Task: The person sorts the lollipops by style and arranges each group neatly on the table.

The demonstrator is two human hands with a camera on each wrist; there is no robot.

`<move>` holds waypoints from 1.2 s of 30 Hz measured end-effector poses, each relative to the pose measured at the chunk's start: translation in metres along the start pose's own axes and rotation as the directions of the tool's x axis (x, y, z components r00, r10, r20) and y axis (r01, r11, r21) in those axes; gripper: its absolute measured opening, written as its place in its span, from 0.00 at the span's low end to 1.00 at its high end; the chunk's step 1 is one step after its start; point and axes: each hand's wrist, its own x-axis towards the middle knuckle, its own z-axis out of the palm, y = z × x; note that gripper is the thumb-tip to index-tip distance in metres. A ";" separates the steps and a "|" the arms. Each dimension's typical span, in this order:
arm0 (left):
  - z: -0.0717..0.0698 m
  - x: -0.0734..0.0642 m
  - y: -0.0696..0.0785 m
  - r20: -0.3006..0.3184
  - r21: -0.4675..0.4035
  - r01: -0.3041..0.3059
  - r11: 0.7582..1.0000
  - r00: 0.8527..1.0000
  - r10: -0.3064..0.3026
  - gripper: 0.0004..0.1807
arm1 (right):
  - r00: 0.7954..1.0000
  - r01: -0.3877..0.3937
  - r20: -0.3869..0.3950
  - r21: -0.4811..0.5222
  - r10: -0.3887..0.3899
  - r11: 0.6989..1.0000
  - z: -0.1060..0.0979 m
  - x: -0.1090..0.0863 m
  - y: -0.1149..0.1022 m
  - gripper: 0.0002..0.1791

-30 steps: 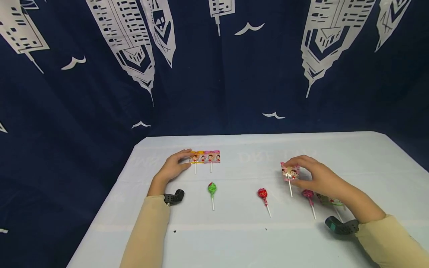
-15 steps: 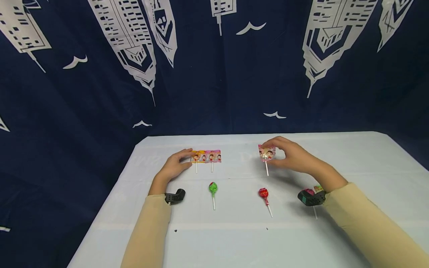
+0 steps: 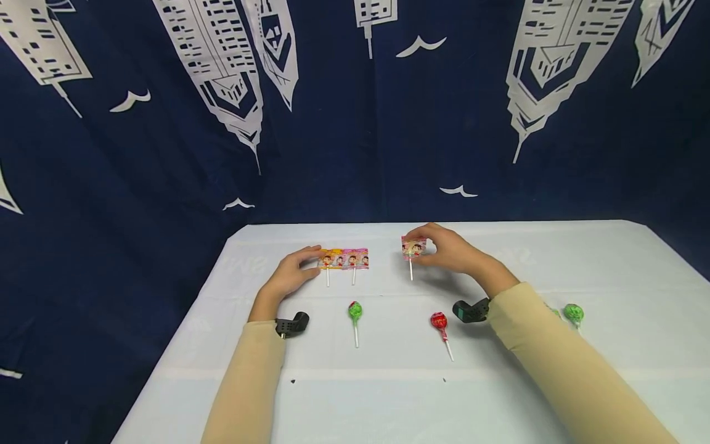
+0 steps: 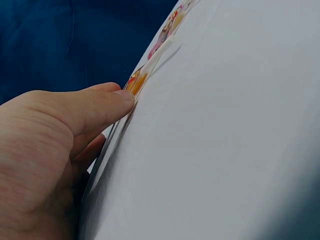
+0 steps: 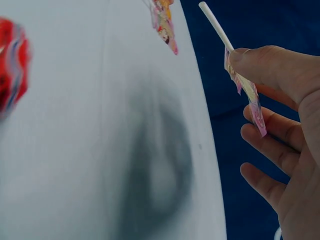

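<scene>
In the head view, two flat-wrapped lollipops lie side by side at the back of the table: an orange lollipop (image 3: 331,259) on the left and a pink lollipop (image 3: 357,259) beside it. My left hand (image 3: 288,275) pinches the left edge of the orange wrapper between thumb and fingertips, as the left wrist view confirms. To the right, my right hand (image 3: 448,251) holds another pink-wrapped lollipop (image 3: 414,248) above the table, its white stick pointing down. The right wrist view has the thumb on that wrapper (image 5: 255,107) near the stick, fingers behind.
In front lie a green round lollipop (image 3: 355,310) and a red round lollipop (image 3: 439,320). Another green lollipop (image 3: 574,313) shows beyond the right sleeve (image 3: 560,345), which covers other sweets. A dark blue curtain (image 3: 344,154) hangs behind the white table (image 3: 377,394).
My right hand has carried the pink-wrapped lollipop leftward and back across the table, toward the two lollipops there. The left hand has stayed at the orange wrapper.
</scene>
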 end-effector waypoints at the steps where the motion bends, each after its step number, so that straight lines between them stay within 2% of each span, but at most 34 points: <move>1: 0.000 0.000 0.000 0.001 0.000 -0.001 1.000 1.000 0.001 0.25 | 1.000 -0.004 0.001 0.001 0.004 1.000 0.003 0.003 0.000 0.27; 10: 0.002 0.001 0.001 -0.004 -0.002 0.020 1.000 1.000 -0.020 0.24 | 0.999 -0.010 0.054 0.051 0.007 0.999 0.023 0.025 -0.007 0.26; 15: 0.002 0.003 0.002 0.001 0.008 0.010 1.000 1.000 -0.010 0.24 | 0.997 -0.013 0.082 0.052 0.009 0.999 0.036 0.035 -0.009 0.26; 23: 0.001 0.004 0.005 0.003 -0.001 0.016 1.000 1.000 -0.016 0.24 | 0.992 -0.010 0.127 -0.017 0.012 1.000 0.049 0.048 -0.011 0.26; 36: -0.001 0.001 0.002 0.000 0.014 0.010 1.000 1.000 -0.010 0.23 | 0.991 -0.007 0.135 -0.116 0.022 0.993 0.061 0.060 -0.016 0.27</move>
